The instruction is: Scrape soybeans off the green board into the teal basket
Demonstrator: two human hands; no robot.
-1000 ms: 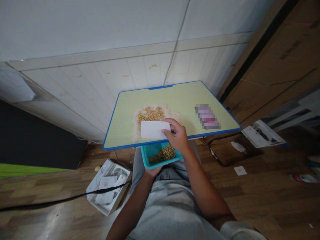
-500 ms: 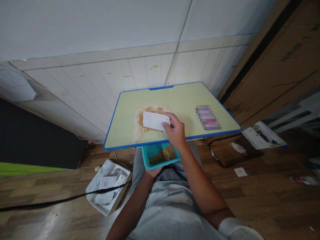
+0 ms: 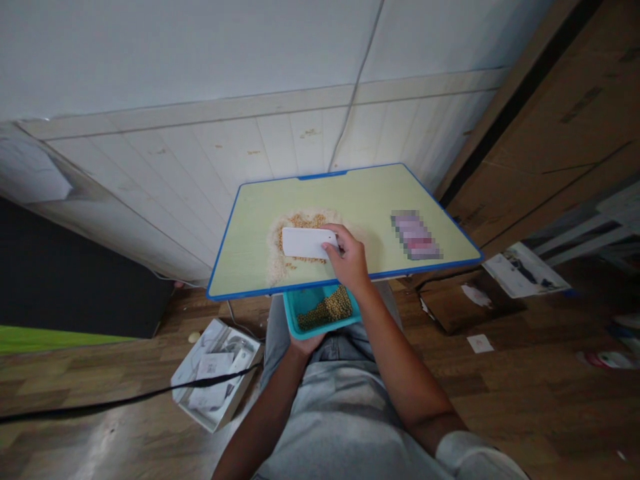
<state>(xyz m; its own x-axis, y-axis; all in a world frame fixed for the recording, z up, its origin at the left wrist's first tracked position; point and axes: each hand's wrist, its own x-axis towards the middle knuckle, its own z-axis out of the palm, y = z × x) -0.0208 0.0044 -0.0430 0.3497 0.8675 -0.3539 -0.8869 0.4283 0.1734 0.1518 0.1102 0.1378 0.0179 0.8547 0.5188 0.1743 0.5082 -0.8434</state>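
Observation:
My right hand (image 3: 349, 260) pinches a white flat card-like scraper (image 3: 308, 242) and holds it over a heap of yellow beans mixed with white rice (image 3: 300, 223) on a small green table with a blue rim (image 3: 250, 267). Beneath the table's near edge my left hand (image 3: 304, 343) cups a teal plastic tray (image 3: 301, 304) from below. The tray holds several yellow beans (image 3: 330, 308). Most of my left fingers are hidden under the tray.
A blurred-out flat object (image 3: 416, 235) lies on the table's right side. On the wooden floor lie an open white box with papers (image 3: 215, 380), a black cable (image 3: 115, 402), cardboard pieces (image 3: 453, 303) and a leaflet (image 3: 525, 267). White panelled wall stands behind.
My right hand carried the scraper from the table's near edge up onto the bean heap, then drew it slightly back and levelled it. The tray stays held under the edge.

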